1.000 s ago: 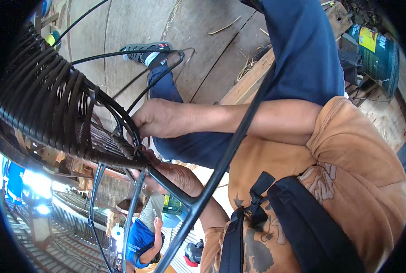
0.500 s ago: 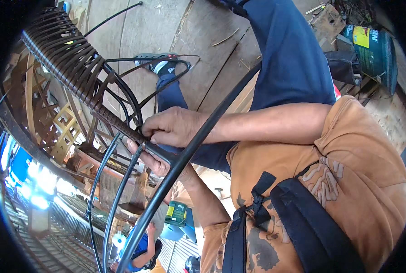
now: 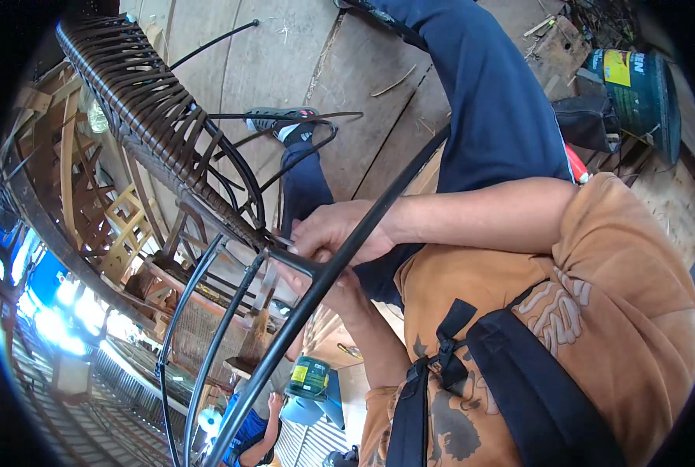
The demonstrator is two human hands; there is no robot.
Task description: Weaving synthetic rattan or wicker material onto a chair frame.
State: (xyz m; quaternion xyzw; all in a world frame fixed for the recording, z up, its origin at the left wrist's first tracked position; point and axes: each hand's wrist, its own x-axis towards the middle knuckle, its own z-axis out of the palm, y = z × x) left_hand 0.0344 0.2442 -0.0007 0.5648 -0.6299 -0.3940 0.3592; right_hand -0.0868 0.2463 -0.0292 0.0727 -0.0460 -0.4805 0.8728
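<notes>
Farthest left of the fingers, the woven panel (image 3: pixel 157 117) of dark strands climbs away on the chair frame (image 3: pixel 340 265), a black metal tube skeleton tilted across the person's lap. Loose strands (image 3: pixel 301 152) trail off it toward a shoe (image 3: pixel 273 118) on the plank floor (image 3: pixel 363 86). Where the weave ends, the upper hand (image 3: pixel 340 229) has its fingers curled down, pinching a strand against the tube joint. The other hand (image 3: pixel 336 292) sits just beneath, mostly hidden (I cannot tell its grip). The frame looks stiff and light, best held at the joint; the strands look springy and slick, wanting a tight pinch close to the weave. A green can (image 3: pixel 639 89) stands well right.
</notes>
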